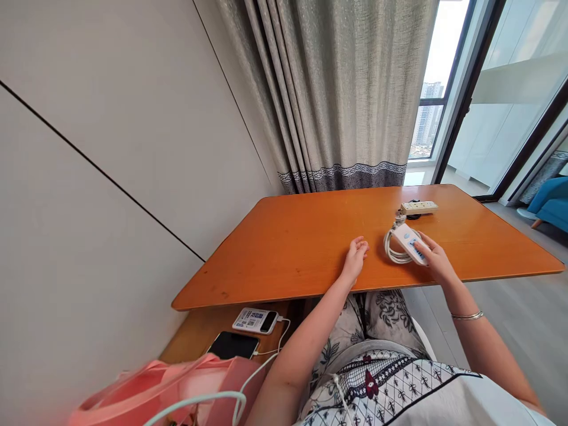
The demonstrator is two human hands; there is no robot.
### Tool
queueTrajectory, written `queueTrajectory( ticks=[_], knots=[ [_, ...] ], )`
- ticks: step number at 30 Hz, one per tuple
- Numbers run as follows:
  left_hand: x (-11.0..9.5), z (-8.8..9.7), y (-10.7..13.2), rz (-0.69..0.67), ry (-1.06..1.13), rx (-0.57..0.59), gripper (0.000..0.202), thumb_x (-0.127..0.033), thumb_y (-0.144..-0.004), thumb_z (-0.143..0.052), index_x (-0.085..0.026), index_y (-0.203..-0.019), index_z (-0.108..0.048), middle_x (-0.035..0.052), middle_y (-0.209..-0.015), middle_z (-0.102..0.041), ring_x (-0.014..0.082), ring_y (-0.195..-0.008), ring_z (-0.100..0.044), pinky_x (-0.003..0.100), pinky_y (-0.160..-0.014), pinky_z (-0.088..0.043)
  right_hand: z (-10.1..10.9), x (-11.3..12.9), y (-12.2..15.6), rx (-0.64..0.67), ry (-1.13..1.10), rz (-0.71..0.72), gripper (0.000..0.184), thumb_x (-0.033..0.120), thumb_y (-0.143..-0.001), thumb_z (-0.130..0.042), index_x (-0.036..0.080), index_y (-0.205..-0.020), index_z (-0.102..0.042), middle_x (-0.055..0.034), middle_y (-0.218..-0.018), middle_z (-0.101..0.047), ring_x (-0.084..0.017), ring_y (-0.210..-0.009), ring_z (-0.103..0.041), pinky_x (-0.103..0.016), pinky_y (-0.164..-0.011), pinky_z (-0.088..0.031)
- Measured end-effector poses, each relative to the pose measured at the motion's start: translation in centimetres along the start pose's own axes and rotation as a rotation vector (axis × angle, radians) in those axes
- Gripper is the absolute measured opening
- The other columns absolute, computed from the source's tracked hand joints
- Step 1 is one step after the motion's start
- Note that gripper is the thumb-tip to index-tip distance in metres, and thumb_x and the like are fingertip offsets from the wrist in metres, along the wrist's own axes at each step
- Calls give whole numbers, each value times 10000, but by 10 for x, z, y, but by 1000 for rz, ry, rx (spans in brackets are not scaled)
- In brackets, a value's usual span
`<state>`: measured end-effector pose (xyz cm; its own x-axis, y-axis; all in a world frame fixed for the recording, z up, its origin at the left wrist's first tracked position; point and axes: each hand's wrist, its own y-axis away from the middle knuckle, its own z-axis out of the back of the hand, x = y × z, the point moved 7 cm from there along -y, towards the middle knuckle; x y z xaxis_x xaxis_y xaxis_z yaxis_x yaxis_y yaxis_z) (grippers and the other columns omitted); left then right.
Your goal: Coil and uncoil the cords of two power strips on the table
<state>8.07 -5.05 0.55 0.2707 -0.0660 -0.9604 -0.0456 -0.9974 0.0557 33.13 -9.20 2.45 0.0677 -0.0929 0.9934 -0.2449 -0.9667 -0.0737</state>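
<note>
My right hand [433, 257] grips a white power strip [409, 241] by its near end, with the thumb on its socket face. The strip is tilted over the right part of the orange-brown table [284, 242]. Its white cord [398, 257] is coiled beside and partly behind it. My left hand [356, 258] is at the table's near side, left of the coil, with loosely bent fingers and nothing visible in them. Beyond the held strip lies a second, cream power strip [419, 207] with a black cord [413, 217].
Below the table's left front edge, a white power bank [255, 320] and a black phone [233, 345] lie on a lower wooden surface, joined to cables. A pink bag [177, 390] stands at lower left. Curtains [346, 89] hang behind the table; a wall is at left.
</note>
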Motion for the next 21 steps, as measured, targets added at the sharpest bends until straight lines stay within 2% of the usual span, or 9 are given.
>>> queueTrajectory(
  ticks=[4,7,11,14,17,21],
  knots=[
    [-1,17,-7,-99,-143,-23,248,-300,-808,-715,-203,-1016,-621,91,-1119,-666,172,-940,-643,298,-860,-481,65,-1,-16,-118,153,-69,552,534,-718,-739,199,-1157,-726,-71,-1048,-771,-215,-787,-710,-254,-569,-541],
    [-1,19,-9,-150,-146,-5,217,-236,-756,-749,-195,-939,-641,65,-1048,-675,148,-853,-638,294,-854,-479,95,-7,-25,-230,204,-151,487,497,-722,-691,148,-1058,-744,-98,-885,-766,-203,-653,-665,-259,-481,-485],
    [-1,15,-7,-187,-191,19,198,-181,-745,-738,-199,-928,-665,50,-995,-693,139,-798,-629,290,-832,-479,101,-11,-36,-261,275,-175,517,497,-738,-628,103,-1054,-741,-112,-796,-742,-197,-605,-627,-266,-463,-445],
    [-2,15,-5,-192,-207,37,180,-177,-749,-727,-196,-918,-666,50,-970,-701,139,-785,-628,289,-825,-484,101,-8,-41,-279,412,-141,566,517,-755,-585,83,-1082,-741,-123,-837,-748,-204,-650,-629,-272,-503,-441],
    [-3,13,-2,-199,-225,73,158,-181,-761,-710,-199,-912,-668,51,-971,-707,142,-803,-634,286,-821,-490,106,-6,-44,-298,612,-143,601,554,-785,-546,80,-1089,-755,-157,-915,-758,-253,-761,-653,-323,-619,-481],
    [-2,11,0,-192,-233,98,156,-197,-756,-722,-199,-903,-670,54,-972,-707,148,-813,-636,287,-812,-492,115,0,-45,-365,898,-80,632,575,-804,-545,82,-1139,-755,-229,-1107,-732,-367,-1038,-640,-449,-877,-481]
  ],
)
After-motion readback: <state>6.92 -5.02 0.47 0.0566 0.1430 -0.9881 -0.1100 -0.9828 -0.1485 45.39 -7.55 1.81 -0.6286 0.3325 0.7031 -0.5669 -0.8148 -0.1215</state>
